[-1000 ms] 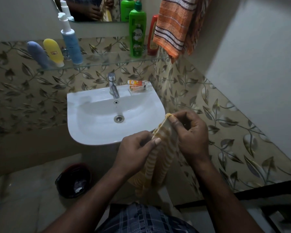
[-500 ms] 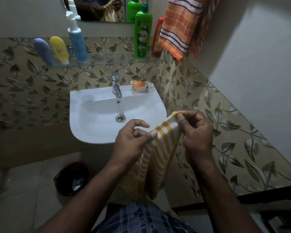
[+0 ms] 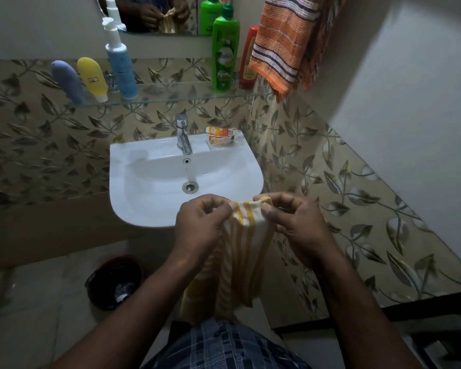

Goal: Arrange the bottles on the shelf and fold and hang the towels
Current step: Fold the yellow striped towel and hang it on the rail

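Observation:
A yellow-and-white striped towel (image 3: 236,259) hangs in front of the sink's front edge. My left hand (image 3: 200,227) pinches its top edge on the left, and my right hand (image 3: 296,222) pinches the top corner on the right. On the glass shelf (image 3: 171,95) stand a blue tube (image 3: 67,82), a yellow tube (image 3: 93,78), a blue pump bottle (image 3: 120,62), a green bottle (image 3: 225,54) and a red bottle (image 3: 249,59). An orange striped towel (image 3: 285,38) hangs at the shelf's right end.
The white sink (image 3: 144,198) with its tap (image 3: 183,134) is straight ahead; a small orange box (image 3: 220,134) lies on its back rim. A dark bin (image 3: 115,282) stands on the floor at the left. A mirror (image 3: 149,14) hangs above the shelf. The wall is close on the right.
My hands have spread the towel's top edge apart and level, so the stripes face up between them. The view has shifted slightly lower.

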`<state>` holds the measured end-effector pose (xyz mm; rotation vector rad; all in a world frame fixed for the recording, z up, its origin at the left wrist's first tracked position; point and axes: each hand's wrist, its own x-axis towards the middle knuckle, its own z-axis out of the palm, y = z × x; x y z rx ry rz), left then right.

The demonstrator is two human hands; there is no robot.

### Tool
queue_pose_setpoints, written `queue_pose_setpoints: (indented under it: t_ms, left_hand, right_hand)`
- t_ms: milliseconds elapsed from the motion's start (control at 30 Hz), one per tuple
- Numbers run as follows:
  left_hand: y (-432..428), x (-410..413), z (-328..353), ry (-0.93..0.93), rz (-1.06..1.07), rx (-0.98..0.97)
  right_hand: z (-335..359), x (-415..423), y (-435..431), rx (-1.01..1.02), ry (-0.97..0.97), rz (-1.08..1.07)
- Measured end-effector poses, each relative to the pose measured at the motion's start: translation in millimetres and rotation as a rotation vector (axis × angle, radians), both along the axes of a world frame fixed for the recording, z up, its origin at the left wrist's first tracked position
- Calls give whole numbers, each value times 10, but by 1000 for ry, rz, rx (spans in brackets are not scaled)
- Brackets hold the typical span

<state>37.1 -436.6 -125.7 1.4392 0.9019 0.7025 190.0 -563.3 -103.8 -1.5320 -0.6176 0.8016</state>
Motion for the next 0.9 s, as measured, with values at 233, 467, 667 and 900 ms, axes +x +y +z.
queue_pose_setpoints:
  t_ms: [233, 467, 667, 900]
  left_hand:
    - [-81, 8, 3, -10, -33, 75]
    - [-61, 64, 17, 107, 3, 278]
    - [-16, 2, -13, 29, -130, 391]
    - [10, -84, -74, 25, -315, 457]
  right_hand:
    - [-40, -23, 50, 15, -242, -219]
    - [-116, -300, 169, 36, -1024, -278]
    - [-108, -167, 189, -140, -941, 148]
    - [22, 119, 115, -78, -865, 126]
